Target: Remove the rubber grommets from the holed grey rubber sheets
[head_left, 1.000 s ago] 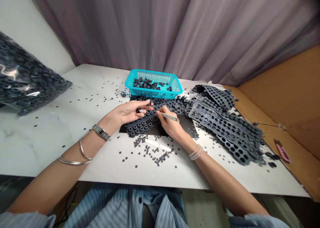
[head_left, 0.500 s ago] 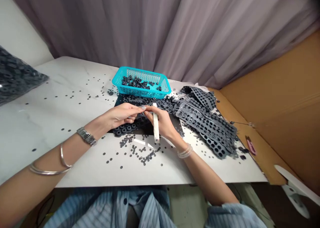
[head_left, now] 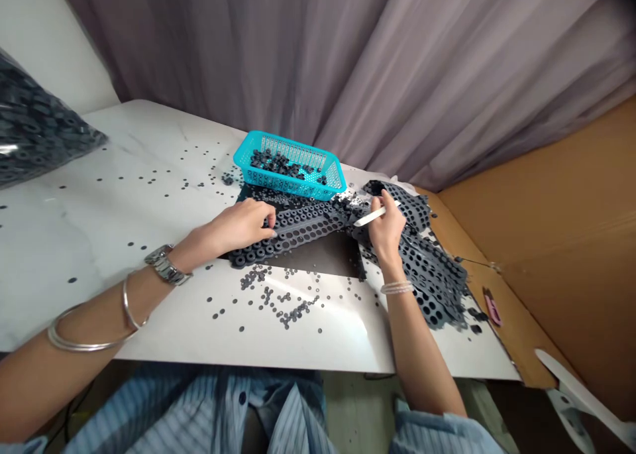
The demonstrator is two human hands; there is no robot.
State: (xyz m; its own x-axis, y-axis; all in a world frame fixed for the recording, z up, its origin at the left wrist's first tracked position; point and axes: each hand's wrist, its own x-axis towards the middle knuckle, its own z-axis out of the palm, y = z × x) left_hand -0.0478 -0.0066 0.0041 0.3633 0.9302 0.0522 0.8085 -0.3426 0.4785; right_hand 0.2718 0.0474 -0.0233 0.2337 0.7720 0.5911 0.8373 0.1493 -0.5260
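My left hand (head_left: 242, 226) is over the left end of a dark grey perforated foam sheet (head_left: 311, 227). Its fingers are curled with the thumb close beneath them, and what lies between the fingertips is hidden. Rows of rings still fill that end of the sheet, while bare holes show farther right. My right hand (head_left: 388, 230) is closed around a white stick (head_left: 370, 217), held slanting above a pile of punched sheets (head_left: 430, 275). A dark mat (head_left: 318, 258) lies under the ringed sheet.
A turquoise basket (head_left: 293, 186) with loose black pieces stands behind the sheet. Small dark discs (head_left: 298, 310) are scattered over the white table (head_left: 163, 228). At the left is a clear bag of black rings (head_left: 40, 132). A pink cutter (head_left: 492, 307) lies on cardboard at the right.
My hands, previously together over the sheet, have parted. The right hand has moved right with the white stick, which now slants instead of standing upright in view. More of the sheet is visible.
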